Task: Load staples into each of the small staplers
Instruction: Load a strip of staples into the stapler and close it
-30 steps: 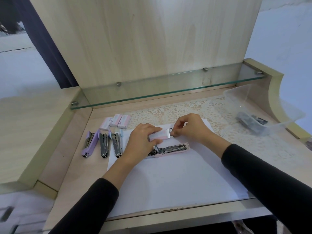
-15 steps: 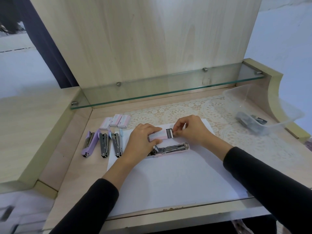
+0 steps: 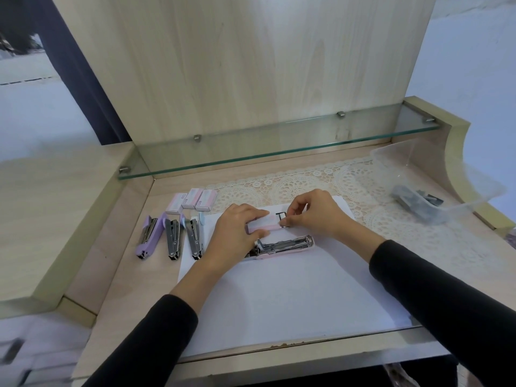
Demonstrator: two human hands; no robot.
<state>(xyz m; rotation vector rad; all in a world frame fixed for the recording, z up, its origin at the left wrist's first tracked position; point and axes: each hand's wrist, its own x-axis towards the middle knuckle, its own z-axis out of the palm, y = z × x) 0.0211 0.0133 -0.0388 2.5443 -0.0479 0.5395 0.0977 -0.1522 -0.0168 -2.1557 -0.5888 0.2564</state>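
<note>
My left hand point(image 3: 237, 230) grips a small pink staple box point(image 3: 264, 224) over the white paper sheet point(image 3: 279, 297). My right hand point(image 3: 312, 212) pinches the box's open right end, where the inner tray with dark staples point(image 3: 280, 215) sticks out. Just in front of the box a pink stapler point(image 3: 282, 245) lies opened on the paper, its metal channel facing up. Three more opened staplers lie side by side at the left: a purple one point(image 3: 148, 236), a second point(image 3: 173, 237) and a third point(image 3: 194, 236).
Three closed pink staple boxes point(image 3: 192, 200) sit behind the row of staplers. A clear plastic tub point(image 3: 435, 174) holding dark metal pieces stands at the far right on a lace mat point(image 3: 307, 182). A glass shelf point(image 3: 279, 143) overhangs the back of the desk.
The inner tray has slid further out of the right end of the staple box under my right fingers. My left hand has kept the box in place.
</note>
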